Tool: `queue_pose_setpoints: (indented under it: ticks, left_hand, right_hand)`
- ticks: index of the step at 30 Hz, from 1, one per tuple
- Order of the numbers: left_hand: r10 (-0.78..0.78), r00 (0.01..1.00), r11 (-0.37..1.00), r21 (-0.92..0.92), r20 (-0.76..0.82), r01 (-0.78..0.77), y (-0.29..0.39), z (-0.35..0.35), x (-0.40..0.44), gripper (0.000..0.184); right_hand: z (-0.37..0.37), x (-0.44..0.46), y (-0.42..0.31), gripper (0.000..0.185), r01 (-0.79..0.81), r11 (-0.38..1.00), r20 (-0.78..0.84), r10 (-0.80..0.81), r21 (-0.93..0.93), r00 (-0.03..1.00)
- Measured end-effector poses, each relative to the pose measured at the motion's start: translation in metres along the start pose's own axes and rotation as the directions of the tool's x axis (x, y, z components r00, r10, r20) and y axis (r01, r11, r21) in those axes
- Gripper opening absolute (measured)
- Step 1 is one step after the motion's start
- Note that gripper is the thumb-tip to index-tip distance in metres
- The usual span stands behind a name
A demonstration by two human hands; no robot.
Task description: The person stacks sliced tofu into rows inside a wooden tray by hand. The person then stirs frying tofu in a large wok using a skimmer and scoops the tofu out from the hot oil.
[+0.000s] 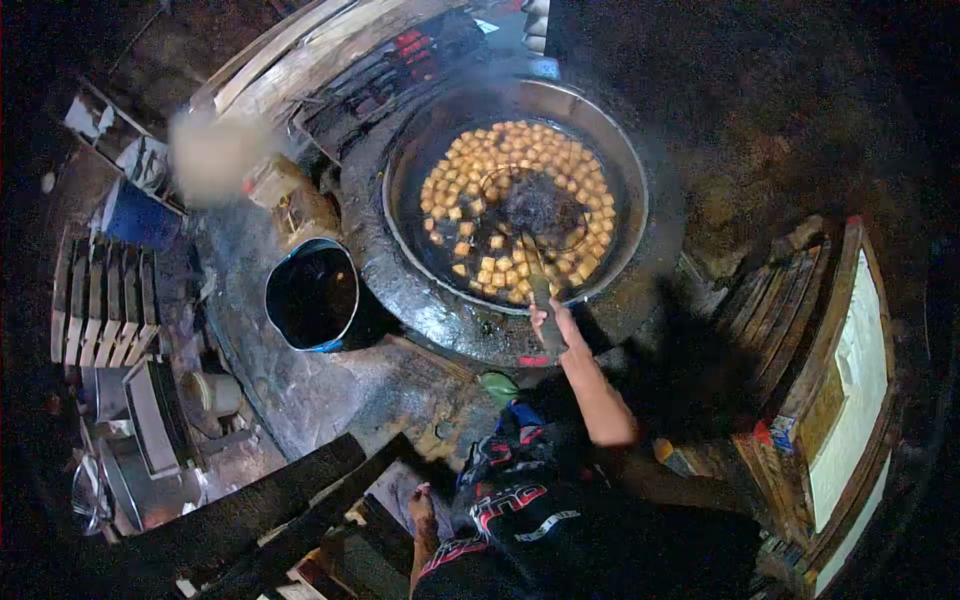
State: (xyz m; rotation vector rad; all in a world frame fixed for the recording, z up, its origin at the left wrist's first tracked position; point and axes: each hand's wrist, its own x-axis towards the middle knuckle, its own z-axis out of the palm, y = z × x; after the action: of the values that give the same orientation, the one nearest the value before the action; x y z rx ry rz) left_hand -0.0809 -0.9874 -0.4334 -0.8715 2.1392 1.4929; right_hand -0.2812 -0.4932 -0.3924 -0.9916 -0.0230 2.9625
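Note:
My right hand (560,328) is closed around the thick handle (541,292) of a long tool, at the near rim of a wide metal pan (641,180). The tool's round wire head (520,168) lies in dark oil among many golden-brown fried cubes (470,160). Around that head the oil looks dark and bubbling. My left hand (422,503) hangs low beside my body, away from the pan; its fingers are small and dim, so their pose is unclear.
A dark bucket (312,295) with a blue rim stands left of the pan. Stacked wooden racks (105,305), a blue container (140,212) and a pot (215,394) are at the left. Wooden frames with a white sheet (850,385) stand at the right. A pale blur covers part of the upper left.

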Motion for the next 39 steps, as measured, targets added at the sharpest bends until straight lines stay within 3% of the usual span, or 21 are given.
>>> queue_pose_setpoints:
  ticks: [2, 4, 5, 9, 11, 12, 13, 15, 17, 18, 20, 21, 22, 23, 27, 30, 31, 33, 35, 37, 39]
  left_hand:
    - [0.064, 0.994, 0.982, -0.172, -0.083, -0.077, -0.055, -0.003, 0.037, 0.01]
    - [0.151, 0.988, 0.974, -0.169, -0.028, -0.154, -0.015, -0.003, 0.025, 0.009]
    - [0.235, 0.972, 0.96, -0.166, 0.031, -0.227, 0.004, -0.002, 0.019, 0.009]
    - [0.164, 0.986, 0.963, -0.219, 0.005, -0.159, 0.022, 0.005, 0.015, 0.008]
    - [0.127, 0.992, 0.992, -0.026, -0.025, -0.127, 0.032, 0.008, 0.004, 0.007]
    - [0.127, 0.992, 0.991, -0.026, -0.018, -0.128, 0.027, 0.009, 0.004, 0.007]
    - [0.258, 0.966, 0.959, 0.122, -0.005, -0.255, 0.016, 0.006, 0.004, 0.008]
    - [0.381, 0.923, 0.886, 0.266, 0.043, -0.379, -0.022, 0.001, 0.013, 0.009]
    - [0.328, 0.943, 0.915, -0.262, 0.047, -0.306, -0.059, 0.002, 0.035, 0.012]
    - [0.333, 0.942, 0.915, -0.259, 0.055, -0.308, -0.05, -0.001, 0.035, 0.012]
    - [0.142, 0.973, 0.926, -0.371, 0.185, -0.064, -0.016, -0.004, 0.025, 0.015]
    - [0.079, 0.97, 0.917, -0.399, 0.23, 0.02, -0.002, -0.003, 0.019, 0.016]
    - [0.099, 0.989, 0.959, -0.275, 0.113, -0.065, 0.004, 0.001, 0.013, 0.016]
    - [0.131, 0.991, 0.982, -0.136, -0.003, -0.13, 0.012, 0.005, 0.009, 0.017]
    - [0.097, 0.993, 0.995, -0.028, 0.073, -0.095, 0.028, -0.001, 0.022, 0.015]
    - [0.313, 0.948, 0.861, -0.437, 0.054, -0.259, 0.015, 0.01, 0.025, 0.008]
    - [0.313, 0.948, 0.86, -0.441, 0.054, -0.259, 0.029, 0.012, 0.016, 0.008]
    - [0.126, 0.991, 0.984, -0.132, 0.032, -0.121, 0.056, 0.011, -0.004, 0.007]
    - [0.131, 0.991, 0.981, -0.149, 0.031, -0.125, 0.012, 0.006, 0.006, 0.008]
    - [0.048, 0.999, 0.993, 0.111, -0.011, -0.047, 0.079, 0.013, -0.03, 0.009]
    - [0.121, 0.992, 0.993, -0.005, 0.021, -0.121, 0.018, 0.0, 0.002, 0.009]
  right_hand:
    - [-0.003, -0.014, 0.002, 0.039, 0.045, 0.996, 0.078, -0.039, -0.078, 0.996]
    - [-0.013, -0.037, 0.01, 0.042, -0.016, 1.0, 0.155, 0.013, 0.017, 0.988]
    - [-0.016, -0.048, 0.016, 0.037, -0.061, 0.996, 0.081, 0.056, 0.069, 0.995]
    - [-0.029, -0.058, 0.023, 0.039, 0.026, 0.995, 0.156, -0.04, 0.092, 0.987]
    - [-0.043, -0.036, 0.01, 0.04, -0.023, 0.991, 0.221, -0.007, 0.134, 0.975]
    - [-0.047, -0.026, 0.001, 0.041, -0.073, 0.982, 0.283, 0.021, 0.175, 0.959]
    - [-0.027, -0.024, -0.003, 0.04, -0.108, 0.94, 0.191, 0.047, 0.324, 0.981]
    - [-0.032, 0.002, -0.015, 0.037, -0.136, 0.978, 0.388, 0.065, 0.158, 0.919]
    - [-0.028, 0.01, -0.029, 0.035, -0.182, 0.975, 0.451, 0.107, 0.125, 0.886]
    - [-0.016, 0.003, -0.035, 0.034, -0.212, 0.969, 0.426, 0.139, 0.127, 0.894]
    - [-0.005, -0.009, -0.037, 0.033, -0.239, 0.962, 0.402, 0.169, 0.132, 0.9]
    - [-0.005, -0.015, -0.035, 0.034, -0.145, 0.987, 0.397, 0.108, 0.066, 0.912]
    - [-0.005, -0.019, -0.033, 0.034, -0.053, 0.999, 0.396, 0.049, -0.002, 0.917]
    - [-0.005, -0.025, -0.031, 0.037, -0.113, 0.993, 0.354, 0.094, 0.032, 0.93]
    - [-0.006, -0.029, -0.034, 0.041, -0.018, 0.999, 0.247, 0.007, 0.044, 0.969]
    - [0.005, -0.008, -0.049, 0.04, 0.014, 0.985, 0.219, -0.052, 0.17, 0.974]
    - [0.0, 0.009, -0.056, 0.04, 0.015, 0.986, 0.221, -0.052, 0.166, 0.974]
    - [-0.003, 0.037, -0.065, 0.038, -0.066, 0.984, 0.26, 0.021, 0.164, 0.965]
    - [-0.006, 0.05, -0.066, 0.036, -0.055, 0.994, 0.313, 0.022, 0.096, 0.95]
    - [-0.005, 0.049, -0.07, 0.037, -0.052, 0.996, 0.31, 0.07, -0.068, 0.948]
    - [0.013, 0.019, -0.066, 0.037, -0.016, 0.997, 0.239, 0.035, -0.078, 0.97]
